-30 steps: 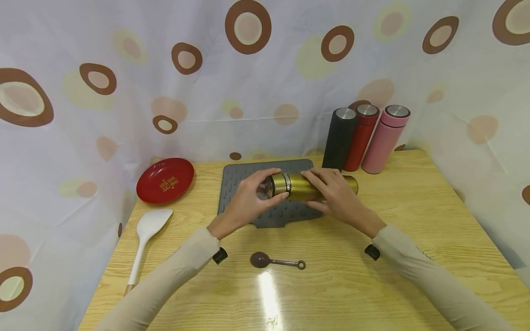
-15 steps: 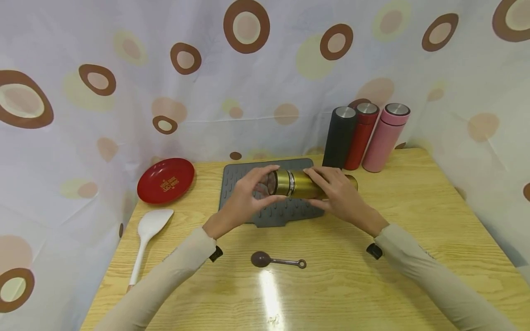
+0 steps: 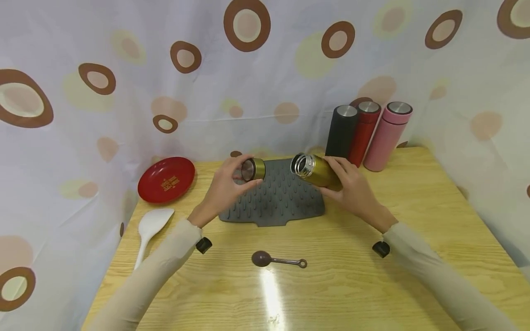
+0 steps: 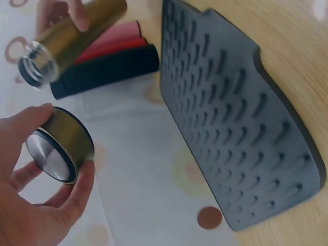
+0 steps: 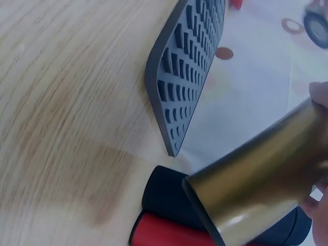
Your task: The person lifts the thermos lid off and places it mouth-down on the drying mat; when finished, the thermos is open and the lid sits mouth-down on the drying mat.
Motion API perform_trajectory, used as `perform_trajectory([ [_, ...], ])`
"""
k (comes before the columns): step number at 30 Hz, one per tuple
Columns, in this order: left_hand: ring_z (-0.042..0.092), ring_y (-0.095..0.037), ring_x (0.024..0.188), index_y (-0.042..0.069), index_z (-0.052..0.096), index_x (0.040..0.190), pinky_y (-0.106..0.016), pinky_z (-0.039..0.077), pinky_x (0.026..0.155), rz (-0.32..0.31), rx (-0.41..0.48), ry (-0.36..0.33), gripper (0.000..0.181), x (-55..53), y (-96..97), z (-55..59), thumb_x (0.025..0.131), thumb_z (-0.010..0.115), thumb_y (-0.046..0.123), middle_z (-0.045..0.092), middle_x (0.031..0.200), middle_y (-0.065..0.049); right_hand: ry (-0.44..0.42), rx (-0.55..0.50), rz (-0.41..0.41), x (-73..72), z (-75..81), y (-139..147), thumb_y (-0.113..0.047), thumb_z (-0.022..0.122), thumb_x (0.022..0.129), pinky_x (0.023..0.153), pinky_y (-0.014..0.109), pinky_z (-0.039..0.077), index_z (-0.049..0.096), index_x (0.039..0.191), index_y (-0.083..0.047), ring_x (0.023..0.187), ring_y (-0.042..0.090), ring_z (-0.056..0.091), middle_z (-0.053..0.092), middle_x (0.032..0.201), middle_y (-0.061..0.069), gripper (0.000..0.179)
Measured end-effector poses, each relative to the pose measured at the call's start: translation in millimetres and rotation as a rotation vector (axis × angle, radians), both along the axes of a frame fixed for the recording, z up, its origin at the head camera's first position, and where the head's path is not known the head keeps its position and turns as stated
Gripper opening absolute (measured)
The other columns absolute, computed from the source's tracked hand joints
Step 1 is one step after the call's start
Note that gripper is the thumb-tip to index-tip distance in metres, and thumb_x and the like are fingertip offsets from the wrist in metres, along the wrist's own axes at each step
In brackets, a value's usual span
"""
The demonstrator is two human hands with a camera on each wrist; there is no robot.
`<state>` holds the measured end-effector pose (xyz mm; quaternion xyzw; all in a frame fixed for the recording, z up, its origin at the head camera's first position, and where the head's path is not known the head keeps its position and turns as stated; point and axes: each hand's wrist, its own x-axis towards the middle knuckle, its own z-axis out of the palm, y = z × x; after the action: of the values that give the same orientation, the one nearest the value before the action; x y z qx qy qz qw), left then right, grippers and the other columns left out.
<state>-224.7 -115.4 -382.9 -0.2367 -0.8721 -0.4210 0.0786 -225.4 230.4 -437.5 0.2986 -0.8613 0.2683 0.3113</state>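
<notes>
In the head view my left hand (image 3: 223, 186) grips a gold lid (image 3: 259, 168) with a steel top, thumb and fingers round its side. The left wrist view shows the same lid (image 4: 64, 143) close up. My right hand (image 3: 352, 191) holds the gold thermos flask (image 3: 325, 172) by its body, tilted, its bare steel mouth facing left toward the lid. A gap separates lid and flask. Both are held over the grey ridged mat (image 3: 271, 202). The flask's base (image 5: 205, 210) shows in the right wrist view.
Black (image 3: 340, 133), red (image 3: 363, 133) and pink (image 3: 387, 138) thermos flasks stand at the back right. A red plate (image 3: 145, 184) lies at the left, above a white spatula (image 3: 151, 225). A brown spoon (image 3: 262, 259) lies in front of the mat. A patterned curtain (image 3: 248, 92) hangs behind the table.
The lid has come off the gold thermos flask. My left hand has moved left with the lid; my right hand has shifted slightly right and tilted the flask, its mouth now exposed.
</notes>
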Motion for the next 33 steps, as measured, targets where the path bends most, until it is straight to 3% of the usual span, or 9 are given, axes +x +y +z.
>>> perform_trajectory([
  [3,0.063,-0.034,0.118,0.01,0.053,0.152,-0.046,0.06,0.097,0.041,-0.056,-0.023,0.068,-7.1,-9.4,-4.2,0.092,0.084,0.022,0.055,0.134,-0.019,-0.026,-0.097,-0.044,-4.5,-0.6,9.2,-0.01,0.097,0.071,0.096,0.058,0.055,0.055,0.142,0.003,0.11,0.04,0.063,0.063,0.127,0.025,0.083],
  [6,0.061,-0.037,0.119,0.01,0.053,0.151,-0.05,0.058,0.097,0.085,-0.126,-0.031,0.066,-15.2,-18.4,-11.0,0.093,0.082,0.023,0.053,0.138,-0.022,-0.054,-0.205,-0.104,-10.1,-1.8,20.2,-0.011,0.097,0.072,0.096,0.037,0.054,0.057,0.139,0.004,0.107,0.035,0.063,0.066,0.124,0.023,0.08],
  [9,0.061,-0.041,0.12,0.007,0.052,0.15,-0.055,0.055,0.098,0.116,-0.176,-0.043,0.066,-22.6,-26.3,-16.7,0.093,0.082,0.021,0.051,0.141,-0.025,-0.115,-0.303,-0.179,-15.0,-2.6,30.5,-0.014,0.095,0.075,0.088,0.016,0.046,0.058,0.14,0.003,0.103,0.033,0.065,0.067,0.124,0.022,0.077],
  [12,0.06,-0.043,0.123,0.004,0.052,0.151,-0.057,0.053,0.102,0.123,-0.184,-0.066,0.066,-29.8,-32.5,-22.0,0.093,0.081,0.018,0.049,0.143,-0.026,-0.21,-0.397,-0.244,-17.4,-2.3,40.2,-0.019,0.092,0.082,0.087,0.007,0.041,0.052,0.144,0.0,0.108,0.036,0.065,0.065,0.131,0.022,0.076],
  [17,0.057,-0.042,0.127,0.005,0.05,0.152,-0.057,0.052,0.105,0.116,-0.204,-0.097,0.067,-38.6,-39.4,-28.0,0.094,0.081,0.018,0.048,0.145,-0.025,-0.269,-0.515,-0.308,-21.5,-3.0,56.5,-0.02,0.089,0.085,0.091,0.013,0.045,0.048,0.146,0.0,0.115,0.036,0.062,0.06,0.136,0.021,0.076],
  [21,0.052,-0.044,0.132,0.004,0.048,0.154,-0.058,0.049,0.107,0.109,-0.243,-0.102,0.067,-44.0,-43.0,-32.9,0.096,0.079,0.017,0.047,0.147,-0.026,-0.279,-0.507,-0.359,-25.4,-8.4,67.9,-0.023,0.088,0.087,0.094,0.02,0.046,0.048,0.147,0.001,0.116,0.037,0.06,0.058,0.137,0.023,0.076],
  [26,0.05,-0.045,0.133,0.0,0.047,0.154,-0.058,0.048,0.108,0.105,-0.281,-0.093,0.066,-52.6,-45.9,-41.9,0.096,0.077,0.011,0.047,0.145,-0.028,-0.352,-0.53,-0.38,-29.7,-21.2,77.4,-0.026,0.084,0.091,0.107,0.044,0.051,0.042,0.151,0.001,0.123,0.039,0.057,0.053,0.141,0.024,0.078],
  [29,0.049,-0.045,0.134,-0.001,0.047,0.154,-0.057,0.047,0.109,0.107,-0.308,-0.096,0.067,-59.7,-46.2,-47.8,0.095,0.078,0.009,0.048,0.146,-0.029,-0.362,-0.549,-0.374,-34.2,-27.6,80.8,-0.027,0.083,0.093,0.111,0.057,0.048,0.037,0.155,-0.003,0.129,0.038,0.054,0.049,0.144,0.022,0.081],
  [33,0.049,-0.046,0.134,-0.001,0.048,0.153,-0.057,0.047,0.109,0.108,-0.378,-0.086,0.065,-72.3,-44.0,-55.3,0.095,0.077,0.006,0.049,0.147,-0.029,-0.34,-0.54,-0.381,-38.3,-32.3,81.9,-0.026,0.083,0.093,0.11,0.051,0.05,0.036,0.156,-0.004,0.129,0.037,0.054,0.049,0.144,0.022,0.082],
])
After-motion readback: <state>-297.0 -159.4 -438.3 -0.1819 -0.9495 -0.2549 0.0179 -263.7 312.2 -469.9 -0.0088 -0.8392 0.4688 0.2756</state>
